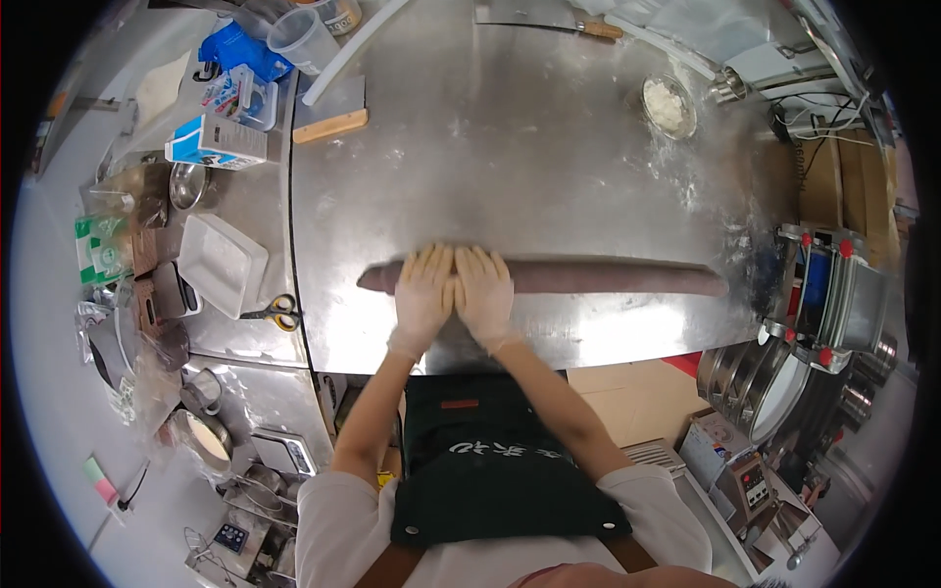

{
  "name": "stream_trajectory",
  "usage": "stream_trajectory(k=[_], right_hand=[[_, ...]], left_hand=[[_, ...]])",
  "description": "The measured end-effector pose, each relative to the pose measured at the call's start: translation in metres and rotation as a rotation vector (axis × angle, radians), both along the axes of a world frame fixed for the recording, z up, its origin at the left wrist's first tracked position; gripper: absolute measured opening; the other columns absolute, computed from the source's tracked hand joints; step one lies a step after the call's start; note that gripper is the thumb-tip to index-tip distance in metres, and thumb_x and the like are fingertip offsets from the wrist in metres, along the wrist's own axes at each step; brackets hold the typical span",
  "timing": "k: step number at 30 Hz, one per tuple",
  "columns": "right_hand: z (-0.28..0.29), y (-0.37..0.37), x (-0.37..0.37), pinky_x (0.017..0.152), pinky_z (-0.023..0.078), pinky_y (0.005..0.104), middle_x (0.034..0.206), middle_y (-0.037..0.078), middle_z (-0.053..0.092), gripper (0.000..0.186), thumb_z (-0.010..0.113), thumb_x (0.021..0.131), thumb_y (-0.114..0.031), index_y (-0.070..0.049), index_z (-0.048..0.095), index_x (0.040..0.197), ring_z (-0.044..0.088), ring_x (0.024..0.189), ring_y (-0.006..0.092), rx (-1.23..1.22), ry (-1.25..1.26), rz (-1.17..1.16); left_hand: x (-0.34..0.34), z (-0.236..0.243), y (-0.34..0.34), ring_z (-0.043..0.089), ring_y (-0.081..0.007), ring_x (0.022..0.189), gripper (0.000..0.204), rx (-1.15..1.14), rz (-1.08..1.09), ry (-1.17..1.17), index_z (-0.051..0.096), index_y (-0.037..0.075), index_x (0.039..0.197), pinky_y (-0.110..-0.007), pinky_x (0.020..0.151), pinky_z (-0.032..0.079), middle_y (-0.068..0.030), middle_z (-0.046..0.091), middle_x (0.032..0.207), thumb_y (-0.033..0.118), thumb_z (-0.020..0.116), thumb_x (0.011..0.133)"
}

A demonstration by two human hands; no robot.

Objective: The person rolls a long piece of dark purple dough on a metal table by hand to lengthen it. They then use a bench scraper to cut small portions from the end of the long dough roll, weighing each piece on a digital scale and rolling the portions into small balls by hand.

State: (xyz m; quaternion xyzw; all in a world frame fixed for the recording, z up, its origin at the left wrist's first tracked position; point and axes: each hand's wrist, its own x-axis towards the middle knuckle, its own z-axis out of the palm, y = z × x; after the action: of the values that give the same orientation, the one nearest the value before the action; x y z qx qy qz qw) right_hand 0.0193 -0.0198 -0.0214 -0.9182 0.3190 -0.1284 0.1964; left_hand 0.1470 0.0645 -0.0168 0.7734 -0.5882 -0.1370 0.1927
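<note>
A long roll of purplish-brown dough (618, 277) lies crosswise on the steel worktable (470, 167), near its front edge. Both my hands wear thin translucent gloves and rest flat on the roll, left of its middle. My left hand (424, 297) and my right hand (483, 294) lie side by side, thumbs close together, with fingers stretched over the dough toward the far side. Beyond my left hand the dough's left end tapers. To the right of my right hand, most of its length shows uncovered. The stretch under my palms is hidden.
A bowl of white flour (668, 106) stands at the back right, with flour scattered nearby. A wooden-handled scraper (330, 125) lies at the left, a knife (588, 29) at the far edge. Scissors (282, 313) and a white tub (222, 263) sit on the left counter. Sieves (765, 387) are at the right.
</note>
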Motion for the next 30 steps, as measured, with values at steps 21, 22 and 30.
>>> stream_trajectory(k=[21, 22, 30], right_hand=[[0.009, -0.019, 0.045, 0.114, 0.027, 0.055, 0.146, 0.01, 0.047, 0.056, 0.054, 0.092, -0.038, -0.008, 0.053, 0.139, 0.036, 0.139, 0.0363, 0.034, 0.234, -0.123], [0.012, -0.041, 0.069, 0.114, 0.027, 0.0553, 0.146, 0.011, 0.047, 0.056, 0.054, 0.092, -0.038, -0.007, 0.052, 0.139, 0.036, 0.138, 0.0374, -0.012, 0.209, -0.172], [0.011, 0.029, 0.012, 0.112, 0.027, 0.0545, 0.149, 0.008, 0.043, 0.066, 0.061, 0.087, -0.043, -0.014, 0.046, 0.145, 0.035, 0.139, 0.0304, 0.027, 0.19, 0.034]], left_hand=[[0.051, 0.005, -0.011, 0.029, -0.039, 0.145, 0.066, 0.139, 0.02, -0.133, 0.041, 0.001, 0.147, -0.056, 0.117, 0.022, -0.0204, 0.036, 0.154, 0.031, 0.055, 0.09], [0.072, 0.0, -0.033, 0.027, -0.04, 0.145, 0.067, 0.109, 0.1, -0.157, 0.04, 0.001, 0.147, -0.056, 0.117, 0.021, -0.02, 0.035, 0.155, 0.032, 0.055, 0.09], [0.029, 0.03, 0.029, 0.027, -0.0388, 0.145, 0.062, 0.177, -0.008, -0.178, 0.044, 0.009, 0.147, -0.061, 0.117, 0.015, -0.0167, 0.032, 0.158, 0.036, 0.055, 0.092]])
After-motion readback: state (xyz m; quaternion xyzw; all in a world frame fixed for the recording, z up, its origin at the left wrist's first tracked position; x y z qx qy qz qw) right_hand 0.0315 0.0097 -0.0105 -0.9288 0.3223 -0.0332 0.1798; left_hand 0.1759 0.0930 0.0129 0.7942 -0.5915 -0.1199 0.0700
